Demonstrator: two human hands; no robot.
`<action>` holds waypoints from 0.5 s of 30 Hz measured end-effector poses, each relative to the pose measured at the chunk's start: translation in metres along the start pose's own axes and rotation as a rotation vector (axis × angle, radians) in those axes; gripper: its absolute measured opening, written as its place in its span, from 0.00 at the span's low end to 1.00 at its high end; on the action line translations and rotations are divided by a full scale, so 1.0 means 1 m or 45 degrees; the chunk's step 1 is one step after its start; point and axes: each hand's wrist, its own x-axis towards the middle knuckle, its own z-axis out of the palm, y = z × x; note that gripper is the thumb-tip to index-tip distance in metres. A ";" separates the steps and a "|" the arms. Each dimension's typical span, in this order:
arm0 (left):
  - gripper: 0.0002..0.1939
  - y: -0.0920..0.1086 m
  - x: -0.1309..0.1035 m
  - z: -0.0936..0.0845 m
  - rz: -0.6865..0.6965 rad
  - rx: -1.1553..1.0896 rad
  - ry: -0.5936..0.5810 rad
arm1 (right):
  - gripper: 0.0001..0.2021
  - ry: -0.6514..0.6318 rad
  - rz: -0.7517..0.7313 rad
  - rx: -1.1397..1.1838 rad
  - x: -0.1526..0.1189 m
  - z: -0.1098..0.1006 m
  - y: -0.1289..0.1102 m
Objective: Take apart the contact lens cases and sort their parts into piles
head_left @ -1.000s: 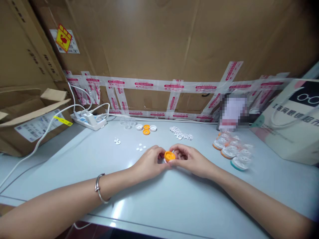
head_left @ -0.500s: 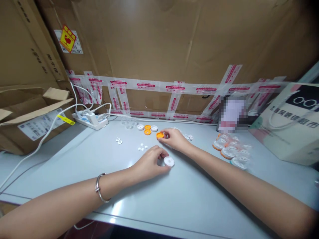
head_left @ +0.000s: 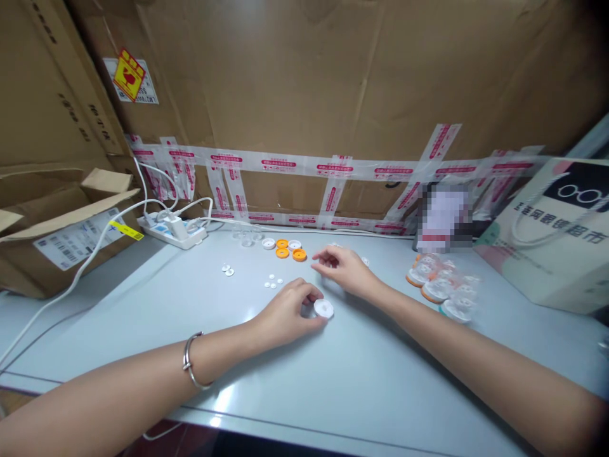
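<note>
Between the thumb and fingers of my left hand point(head_left: 292, 311) is a white round plastic part point(head_left: 324, 309), close to the table top. My right hand point(head_left: 337, 263) is empty, its fingers slightly apart, just right of an orange round part point(head_left: 299, 254). That part stands beside another orange ring point(head_left: 282, 252) and two white rings, one of them a white ring point(head_left: 268, 244). Small white discs point(head_left: 273, 281) lie left of my hands, and a few more white pieces point(head_left: 228, 271) sit farther left. Some white pieces point(head_left: 365, 261) are partly hidden behind my right hand.
Clear round covers point(head_left: 247, 238) stand at the back by a white power strip point(head_left: 174, 231). On the right are several clear-topped assemblies point(head_left: 438, 289), a paper bag point(head_left: 547, 254) and a blurred upright object point(head_left: 442, 219). An open cardboard box point(head_left: 66, 228) stands left.
My right hand has let go of the orange round part, which now rests against the other rings, and has drawn back to the right. My left hand keeps its hold, nearly still.
</note>
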 end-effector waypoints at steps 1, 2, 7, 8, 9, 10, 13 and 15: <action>0.12 0.000 0.000 0.000 0.002 -0.003 0.000 | 0.10 -0.051 -0.009 0.039 -0.012 -0.006 -0.001; 0.12 -0.001 0.001 0.001 -0.001 -0.004 0.000 | 0.09 -0.125 -0.024 0.073 -0.025 -0.011 -0.001; 0.13 0.001 0.004 0.003 -0.036 0.010 -0.016 | 0.06 -0.323 -0.099 0.116 -0.059 -0.022 -0.003; 0.13 0.002 0.005 0.003 -0.039 0.015 -0.020 | 0.06 -0.344 -0.119 0.112 -0.059 -0.022 -0.004; 0.13 0.002 0.005 0.003 -0.039 0.019 -0.025 | 0.06 -0.362 -0.134 0.106 -0.059 -0.022 -0.004; 0.13 0.002 0.005 0.003 -0.037 0.022 -0.030 | 0.06 -0.378 -0.142 0.100 -0.057 -0.021 -0.005; 0.12 0.002 0.005 0.003 -0.020 0.028 -0.040 | 0.06 -0.416 -0.143 0.086 -0.052 -0.020 -0.005; 0.14 0.001 0.005 0.003 -0.012 0.028 -0.041 | 0.06 -0.421 -0.159 0.066 -0.052 -0.020 -0.004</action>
